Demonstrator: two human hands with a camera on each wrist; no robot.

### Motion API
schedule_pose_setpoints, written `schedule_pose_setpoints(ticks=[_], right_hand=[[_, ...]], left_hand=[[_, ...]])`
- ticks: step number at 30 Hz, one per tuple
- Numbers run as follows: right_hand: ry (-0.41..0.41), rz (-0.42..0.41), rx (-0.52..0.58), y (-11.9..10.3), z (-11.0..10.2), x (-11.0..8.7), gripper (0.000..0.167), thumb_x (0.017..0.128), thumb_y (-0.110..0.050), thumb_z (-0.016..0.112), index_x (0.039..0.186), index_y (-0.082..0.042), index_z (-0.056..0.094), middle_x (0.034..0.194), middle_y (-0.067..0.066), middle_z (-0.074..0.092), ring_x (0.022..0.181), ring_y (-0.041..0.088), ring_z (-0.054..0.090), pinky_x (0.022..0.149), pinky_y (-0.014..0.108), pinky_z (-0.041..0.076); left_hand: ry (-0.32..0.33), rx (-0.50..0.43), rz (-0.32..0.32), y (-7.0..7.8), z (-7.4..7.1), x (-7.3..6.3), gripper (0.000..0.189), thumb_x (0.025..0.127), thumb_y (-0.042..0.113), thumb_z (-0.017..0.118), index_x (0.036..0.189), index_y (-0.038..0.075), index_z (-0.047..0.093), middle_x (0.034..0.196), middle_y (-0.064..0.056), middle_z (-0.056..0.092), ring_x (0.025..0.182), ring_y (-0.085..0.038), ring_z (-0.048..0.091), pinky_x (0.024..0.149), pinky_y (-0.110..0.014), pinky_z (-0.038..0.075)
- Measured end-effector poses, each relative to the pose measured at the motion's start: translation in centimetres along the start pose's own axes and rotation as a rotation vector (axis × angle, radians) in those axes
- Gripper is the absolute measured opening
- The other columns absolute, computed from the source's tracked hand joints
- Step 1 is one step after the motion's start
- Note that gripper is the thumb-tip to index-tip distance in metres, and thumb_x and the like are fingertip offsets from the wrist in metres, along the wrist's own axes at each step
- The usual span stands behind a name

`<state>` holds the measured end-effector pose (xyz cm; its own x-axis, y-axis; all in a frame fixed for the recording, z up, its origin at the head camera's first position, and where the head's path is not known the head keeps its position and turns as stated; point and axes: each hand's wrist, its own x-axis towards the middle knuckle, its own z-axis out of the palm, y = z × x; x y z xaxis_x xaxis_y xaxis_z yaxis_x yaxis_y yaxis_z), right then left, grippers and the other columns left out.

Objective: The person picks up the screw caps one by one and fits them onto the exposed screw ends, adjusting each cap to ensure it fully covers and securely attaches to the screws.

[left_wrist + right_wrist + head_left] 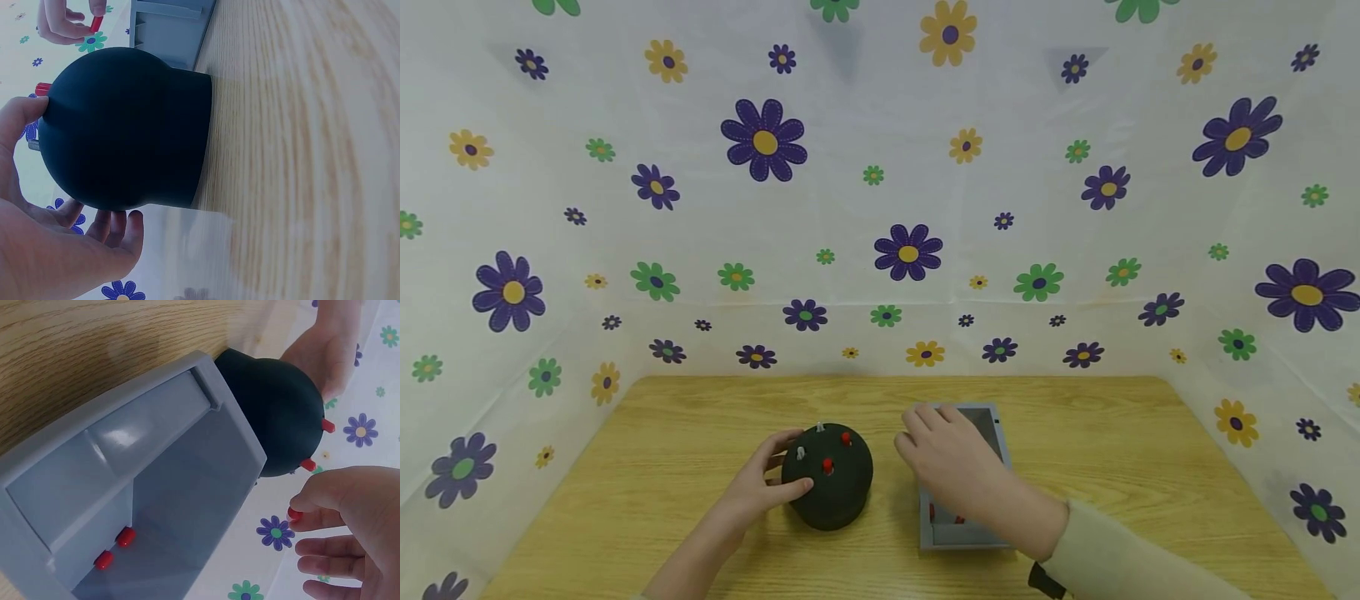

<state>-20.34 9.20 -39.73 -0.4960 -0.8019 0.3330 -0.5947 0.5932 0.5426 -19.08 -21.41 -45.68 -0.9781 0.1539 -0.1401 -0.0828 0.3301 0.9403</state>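
A white sheet (842,208) printed with daisies stands behind the table (1120,450) and along its left and right sides, like three walls. The flowers come in purple (765,142), yellow (950,34) and green (1038,282), large and small, scattered all over. A faint crease runs across the back of the sheet above the table's far edge, and a few grey triangular shadows show higher up. The tabletop is yellowish wood with streaky grain. Light falls softly, paling the wood in the left wrist view.
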Motion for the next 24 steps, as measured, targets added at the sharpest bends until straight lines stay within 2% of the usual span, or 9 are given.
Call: schedule_pose_setpoints(ticks=[9, 17, 24], right_hand=[[0.072, 0.013, -0.013, -0.33, -0.18, 0.32, 0.009, 0.096, -0.026, 0.077, 0.096, -0.020, 0.070, 0.101, -0.002, 0.063, 0.094, 0.016, 0.060, 0.085, 0.030, 0.056], [0.055, 0.021, -0.001, -0.50, -0.61, 0.59, 0.012, 0.096, -0.029, 0.077, 0.098, -0.020, 0.070, 0.104, -0.001, 0.064, 0.096, 0.016, 0.060, 0.085, 0.030, 0.055], [0.075, 0.034, 0.036, -0.71, -0.92, 0.97, 0.007, 0.095, -0.023, 0.075, 0.094, -0.019, 0.070, 0.102, -0.001, 0.065, 0.095, 0.016, 0.061, 0.081, 0.028, 0.054]], left_hand=[[-0.001, -0.008, -0.005, -0.01, 0.02, -0.03, 0.078, 0.094, 0.014, 0.078, 0.161, 0.008, 0.039, 0.163, -0.024, 0.038, 0.147, -0.048, 0.041, 0.114, -0.060, 0.048], [-0.002, -0.011, -0.019, 0.12, 0.02, -0.14, 0.078, 0.094, 0.015, 0.079, 0.161, 0.009, 0.039, 0.165, -0.024, 0.035, 0.149, -0.049, 0.038, 0.114, -0.060, 0.048], [0.004, -0.015, -0.034, 0.24, 0.01, -0.27, 0.078, 0.094, 0.016, 0.080, 0.160, 0.011, 0.041, 0.166, -0.023, 0.035, 0.150, -0.049, 0.037, 0.115, -0.060, 0.047]])
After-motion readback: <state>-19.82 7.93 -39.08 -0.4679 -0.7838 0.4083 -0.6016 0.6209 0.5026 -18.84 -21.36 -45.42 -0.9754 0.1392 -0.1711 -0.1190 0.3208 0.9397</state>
